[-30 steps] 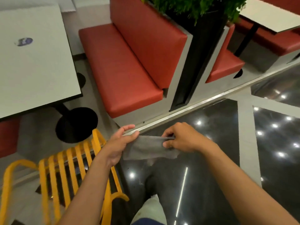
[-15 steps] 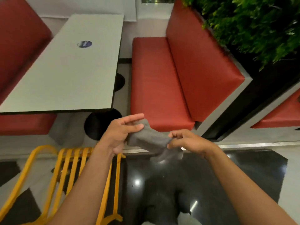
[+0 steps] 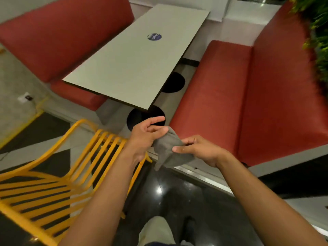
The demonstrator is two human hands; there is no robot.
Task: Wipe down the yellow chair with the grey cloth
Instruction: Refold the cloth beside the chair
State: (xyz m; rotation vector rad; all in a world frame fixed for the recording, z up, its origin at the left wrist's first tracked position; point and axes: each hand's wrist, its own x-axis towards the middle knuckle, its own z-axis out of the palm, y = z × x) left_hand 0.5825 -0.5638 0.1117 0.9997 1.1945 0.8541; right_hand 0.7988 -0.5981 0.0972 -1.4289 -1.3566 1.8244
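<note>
The grey cloth (image 3: pixel 169 150) is bunched between both hands at the frame's centre, one end hanging down. My left hand (image 3: pixel 143 137) pinches its upper end with thumb and fingers; the index finger sticks out. My right hand (image 3: pixel 197 150) grips the cloth's lower right part. The yellow chair (image 3: pixel 53 181), made of metal slats with a curved armrest, stands at the lower left, below and left of my left forearm. The cloth is held in the air, apart from the chair.
A white table (image 3: pixel 131 64) on black round bases (image 3: pixel 142 118) stands ahead, between two red benches (image 3: pixel 248 96). Green plants (image 3: pixel 317 32) edge the upper right. Glossy black floor (image 3: pixel 177 201) lies below, with my leg (image 3: pixel 156 231) and shoe at the bottom.
The view has swung left, bringing more of the yellow chair and the table into sight. The cloth went from stretched flat between the hands to bunched together.
</note>
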